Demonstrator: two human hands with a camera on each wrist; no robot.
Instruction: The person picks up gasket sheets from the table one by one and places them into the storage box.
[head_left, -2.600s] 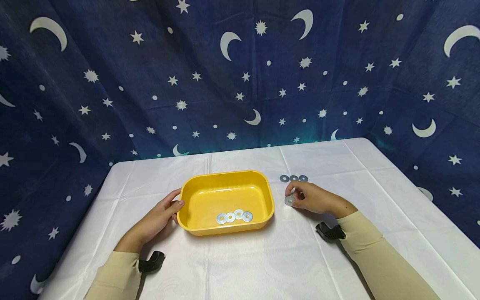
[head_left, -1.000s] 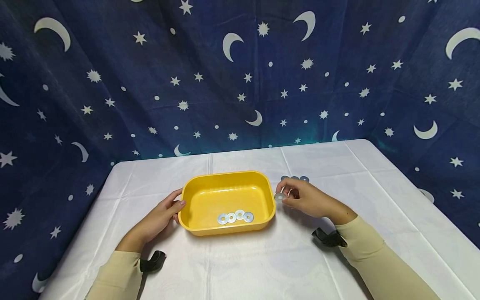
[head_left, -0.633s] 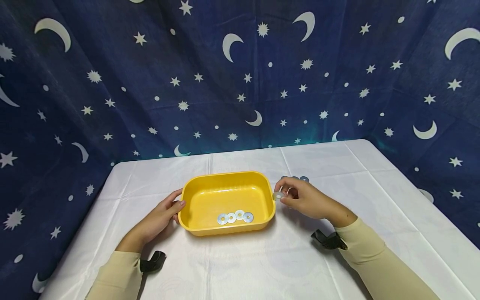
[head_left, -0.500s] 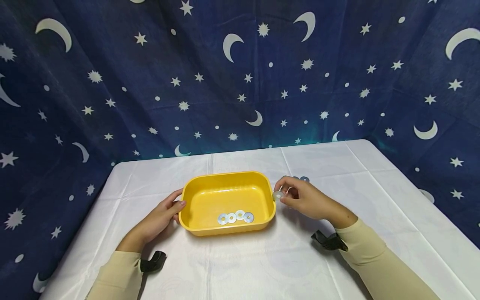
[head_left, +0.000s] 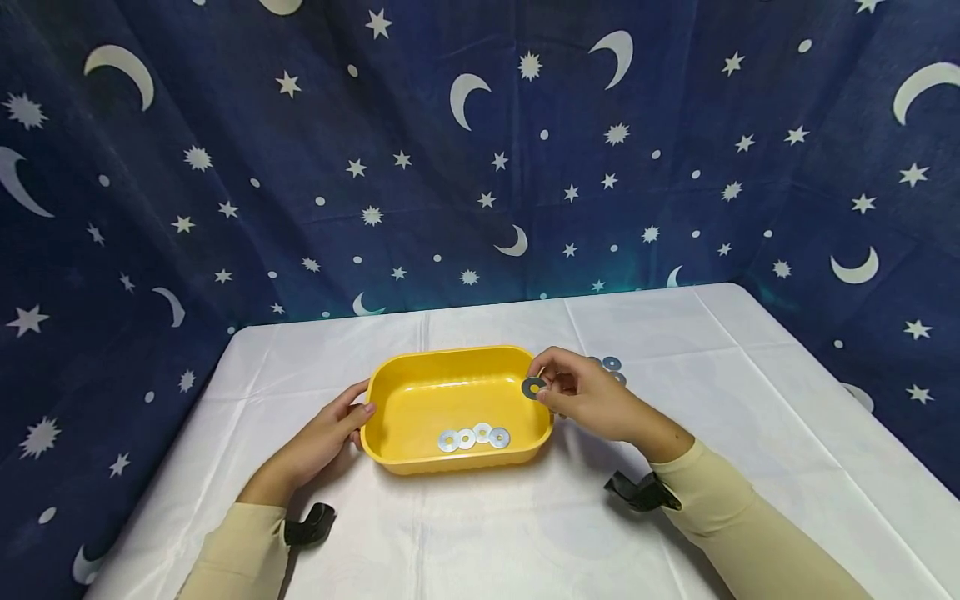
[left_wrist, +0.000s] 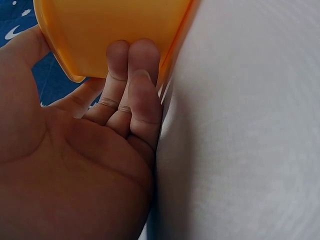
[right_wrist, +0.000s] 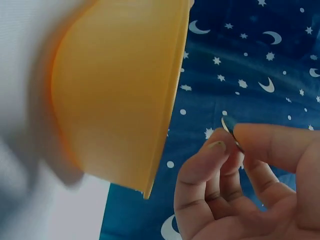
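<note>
A yellow plastic tray [head_left: 408, 402] stands on the table with several flat metal washers [head_left: 442, 444] near its front wall. At its left end my left hand [head_left: 318, 437] grips it, thumb at the rim and fingers against the outer wall, as the left wrist view shows. Thumb and fingers of my right hand [head_left: 592, 404] pinch a single washer [head_left: 527, 390] at the tray's right rim. In the right wrist view that washer [right_wrist: 228, 126] appears edge-on, higher than the rim. More washers [head_left: 618, 364] lie on the table behind my right hand, which partly hides them.
A white cloth [head_left: 480, 533] covers the table. Behind and at both sides hangs a dark blue curtain [head_left: 420, 108] with moons and stars. Black wrist devices [head_left: 309, 525] sit below both hands.
My right hand has carried the pinched washer left and up, from the table beside the tray to its right rim. The washer's tilt has changed. My left hand keeps its grip.
</note>
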